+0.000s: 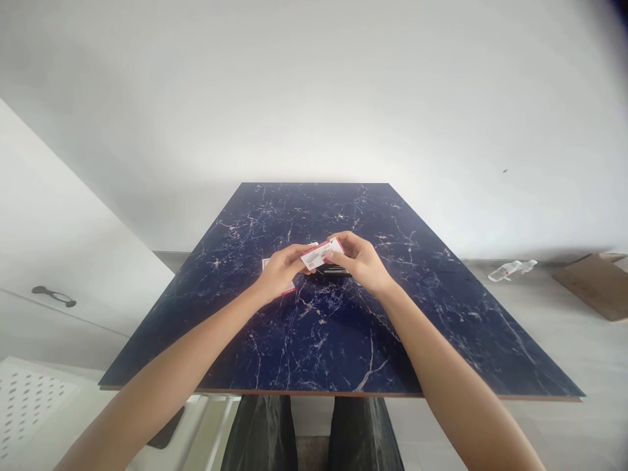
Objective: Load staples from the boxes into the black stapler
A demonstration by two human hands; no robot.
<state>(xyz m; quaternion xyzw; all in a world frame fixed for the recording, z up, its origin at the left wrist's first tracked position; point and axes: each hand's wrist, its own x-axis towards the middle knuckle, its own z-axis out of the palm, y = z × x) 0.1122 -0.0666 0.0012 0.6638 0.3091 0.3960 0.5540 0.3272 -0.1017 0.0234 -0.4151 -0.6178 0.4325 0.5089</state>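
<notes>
A small white and red cardboard box (318, 254) is held up between my two hands, above the middle of the dark blue marbled table (314, 353). My left hand (284, 269) pinches its left end. The fingers and thumb of my right hand (360, 261) close on its right end. Beneath my hands lies a flat black item (334, 269), partly covered, so its kind does not show. Another white piece with a red edge (289, 289) lies on the table under my left hand, mostly hidden by it.
A white cabinet with a dark handle (53, 296) stands at the left. On the floor to the right are clear plastic bottles (510, 269) and a brown cardboard box (591, 284). A white wall (314, 98) rises behind the table.
</notes>
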